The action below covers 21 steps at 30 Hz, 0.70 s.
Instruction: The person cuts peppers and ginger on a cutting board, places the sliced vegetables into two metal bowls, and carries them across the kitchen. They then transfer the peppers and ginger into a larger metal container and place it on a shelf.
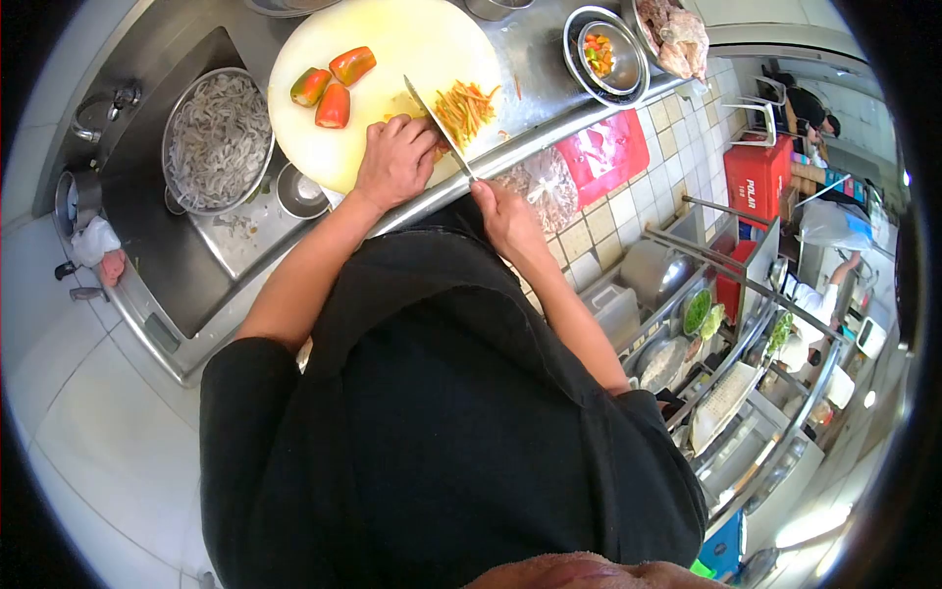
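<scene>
My right hand (507, 218) is closed around the handle of a kitchen knife (439, 126), whose blade lies over a round, pale yellow cutting board (294, 137). Beside the blade, my left hand (397, 160) presses down with curled fingers on a piece of bell pepper, mostly hidden beneath them. Thin orange pepper strips (465, 110) are heaped on the other side of the blade. Farther left on the board lie three larger red-and-green bell pepper pieces (333, 105).
Left of the board, a large bowl of greyish strips (218, 142) stands in the steel sink (162, 260). At right are a small bowl of diced vegetables (601, 54) and a bowl of raw meat (677, 37). A red cooler (758, 182) and metal racks stand beyond; people work there.
</scene>
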{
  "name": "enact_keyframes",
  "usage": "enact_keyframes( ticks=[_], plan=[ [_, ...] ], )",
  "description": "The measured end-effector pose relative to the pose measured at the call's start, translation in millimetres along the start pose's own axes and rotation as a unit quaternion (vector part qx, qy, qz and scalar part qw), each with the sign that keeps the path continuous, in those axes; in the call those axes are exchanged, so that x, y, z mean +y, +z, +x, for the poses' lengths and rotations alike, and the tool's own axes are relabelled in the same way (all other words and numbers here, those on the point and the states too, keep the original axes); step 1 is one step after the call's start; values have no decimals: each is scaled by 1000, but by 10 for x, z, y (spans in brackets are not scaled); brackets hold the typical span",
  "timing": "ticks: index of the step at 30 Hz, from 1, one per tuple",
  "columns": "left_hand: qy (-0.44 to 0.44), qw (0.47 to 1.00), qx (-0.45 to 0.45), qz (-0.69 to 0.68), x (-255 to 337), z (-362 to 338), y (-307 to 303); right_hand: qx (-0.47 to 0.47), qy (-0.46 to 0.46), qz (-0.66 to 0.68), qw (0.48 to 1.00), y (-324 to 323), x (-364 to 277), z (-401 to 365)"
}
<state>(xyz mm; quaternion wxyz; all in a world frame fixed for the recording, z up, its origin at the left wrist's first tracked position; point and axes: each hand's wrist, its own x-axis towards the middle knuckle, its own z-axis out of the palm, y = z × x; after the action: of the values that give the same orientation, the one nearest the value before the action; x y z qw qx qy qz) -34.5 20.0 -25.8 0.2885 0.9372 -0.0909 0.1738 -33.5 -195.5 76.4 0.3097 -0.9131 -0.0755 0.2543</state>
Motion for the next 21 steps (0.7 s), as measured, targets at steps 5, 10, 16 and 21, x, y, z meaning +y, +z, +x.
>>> enact_keyframes(
  ticks=[5, 10, 16, 21],
  plan=[
    [9, 1000, 16, -6, -17, 8, 5, -29, 13, 17, 999, -176, -152, -64],
    [2, 1000, 9, -22, 10, 5, -3, -35, 32, 15, 999, -50, -41, 42],
    [9, 1000, 20, -21, -9, -11, -6, -38, 40, 34, 998, -155, -126, -62],
    [2, 998, -4, -61, -6, -46, -43, -53, 33, 6, 998, -2, 45, 118]
  ],
)
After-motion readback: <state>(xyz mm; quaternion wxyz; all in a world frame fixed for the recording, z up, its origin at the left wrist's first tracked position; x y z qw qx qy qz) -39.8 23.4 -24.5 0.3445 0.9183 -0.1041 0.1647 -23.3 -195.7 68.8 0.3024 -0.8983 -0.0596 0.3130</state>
